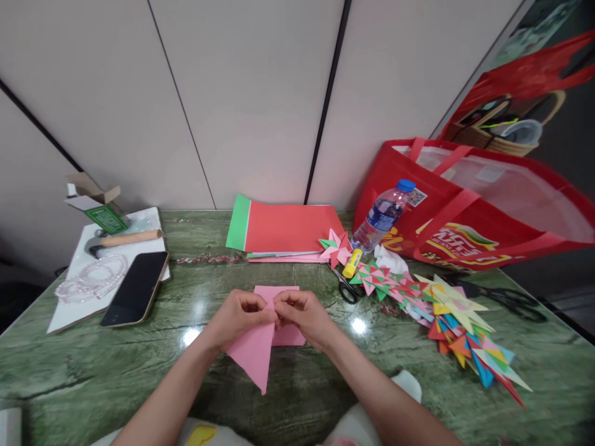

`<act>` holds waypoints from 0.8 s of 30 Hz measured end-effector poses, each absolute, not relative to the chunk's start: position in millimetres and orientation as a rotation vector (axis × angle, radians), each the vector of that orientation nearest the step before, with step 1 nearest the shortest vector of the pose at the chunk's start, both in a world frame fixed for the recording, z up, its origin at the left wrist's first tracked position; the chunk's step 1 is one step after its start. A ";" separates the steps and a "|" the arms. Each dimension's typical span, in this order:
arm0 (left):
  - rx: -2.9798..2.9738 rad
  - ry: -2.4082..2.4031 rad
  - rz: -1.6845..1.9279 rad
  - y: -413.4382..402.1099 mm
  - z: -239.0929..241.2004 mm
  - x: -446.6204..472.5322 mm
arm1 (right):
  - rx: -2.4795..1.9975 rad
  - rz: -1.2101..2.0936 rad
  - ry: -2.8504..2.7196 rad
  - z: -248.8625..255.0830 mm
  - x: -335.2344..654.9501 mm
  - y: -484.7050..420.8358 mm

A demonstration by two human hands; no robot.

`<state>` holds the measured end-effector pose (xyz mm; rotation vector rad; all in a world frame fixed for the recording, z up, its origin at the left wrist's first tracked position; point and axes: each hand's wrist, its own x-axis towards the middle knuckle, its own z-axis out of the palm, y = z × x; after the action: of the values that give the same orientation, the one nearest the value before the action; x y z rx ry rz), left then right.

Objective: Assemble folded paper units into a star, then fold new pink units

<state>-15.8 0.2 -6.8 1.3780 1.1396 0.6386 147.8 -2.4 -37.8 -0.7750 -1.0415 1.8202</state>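
Note:
Both hands meet over the near middle of the table, pinching one sheet of pink paper [255,357]. My left hand [246,319] grips it from the left, thumb and fingers closed. On the other side my right hand [300,314] pinches the same sheet close to the left thumb. The held sheet hangs at a slant, its pointed corner toward me. Behind and beneath it lies a pink paper piece [290,336], flat on the table, partly covered by the hands. The exact fold between the fingertips is hidden.
A stack of coloured paper [292,228] lies behind the hands. To the right are a paper star [335,248], glue stick [352,264], scissors [348,291], water bottle [381,217], folded paper pieces [458,316] and a red bag [446,210]. A phone [136,289] lies left.

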 end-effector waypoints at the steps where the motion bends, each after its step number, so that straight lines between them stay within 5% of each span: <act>1: 1.374 1.135 0.634 0.1 -6.8 -15.9 | -0.771 1.813 -1.062 -37.5 148.0 -2.3; 24: 1.375 1.176 0.695 0.8 -5.6 -12.9 | -0.873 1.527 -1.202 -30.1 144.2 -3.2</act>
<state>-12.9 0.8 -5.6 1.3755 1.1756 0.6946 144.2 -3.2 -30.1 -0.8729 -1.2021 1.5267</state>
